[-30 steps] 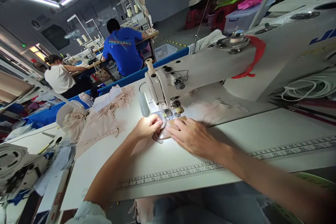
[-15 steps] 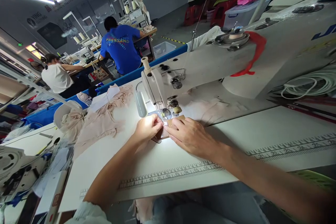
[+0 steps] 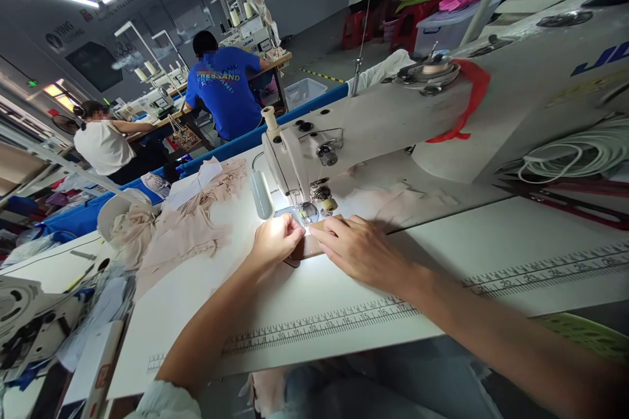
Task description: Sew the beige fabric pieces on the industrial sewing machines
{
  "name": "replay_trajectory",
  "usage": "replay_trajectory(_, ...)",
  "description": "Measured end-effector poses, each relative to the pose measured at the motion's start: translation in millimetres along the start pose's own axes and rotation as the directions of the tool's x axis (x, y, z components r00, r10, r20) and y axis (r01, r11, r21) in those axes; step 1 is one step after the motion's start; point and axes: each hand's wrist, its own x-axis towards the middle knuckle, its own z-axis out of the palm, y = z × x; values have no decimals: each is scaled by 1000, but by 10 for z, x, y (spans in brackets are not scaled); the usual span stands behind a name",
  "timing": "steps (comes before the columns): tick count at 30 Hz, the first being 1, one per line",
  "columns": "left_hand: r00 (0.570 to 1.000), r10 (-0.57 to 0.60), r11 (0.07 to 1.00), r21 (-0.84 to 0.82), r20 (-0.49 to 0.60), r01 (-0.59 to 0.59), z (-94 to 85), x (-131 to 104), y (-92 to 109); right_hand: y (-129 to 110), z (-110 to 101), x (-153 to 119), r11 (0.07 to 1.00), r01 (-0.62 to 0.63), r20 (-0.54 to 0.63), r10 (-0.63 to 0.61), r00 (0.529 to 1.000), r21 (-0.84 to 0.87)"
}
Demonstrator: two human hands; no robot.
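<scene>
Both hands work close to the needle area of a sewing machine. My left hand is closed in a pinch at the front of the presser foot, on a small white piece that is mostly hidden. Beside it, my right hand has its fingers bent and pressed together at the other side of that spot; what they hold is hidden. Under the fingertips shows a brown plate lying on the machine bed. The machine's lamp lights this spot brightly.
Pale pink fabric pieces lie left of the machine, with white paper on them. More pale fabric lies under the machine arm. A printed ruler runs along the table's front edge. Two people sit at machines beyond a blue trough.
My right fingertips have shifted a little away from my left, so more of the brown plate shows. My left hand stays pinched at nearly the same place. The view has moved slightly.
</scene>
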Motion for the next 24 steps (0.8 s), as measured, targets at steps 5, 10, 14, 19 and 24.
replay_trajectory(5,1000,12,1000,-15,-5,-12,14,5,-30,-54,-2,37,997,11,36,-8,999,-73)
replay_trajectory(10,918,353,913,282,-181,-296,51,-106,-23,-98,36,62,993,29,16,-27,1000,-111)
replay_trajectory(14,734,654,722,440,-184,-534,172,-323,-36,-105,58,63,993,28,-13,-29,999,-112)
replay_trajectory(19,673,713,671,466,-195,-576,360,-444,-120,-107,45,56,997,26,-20,-27,999,-75)
replay_trajectory(24,699,691,686,472,-184,-554,367,-365,-151,-45,42,61,999,-5,-7,5,1000,-42)
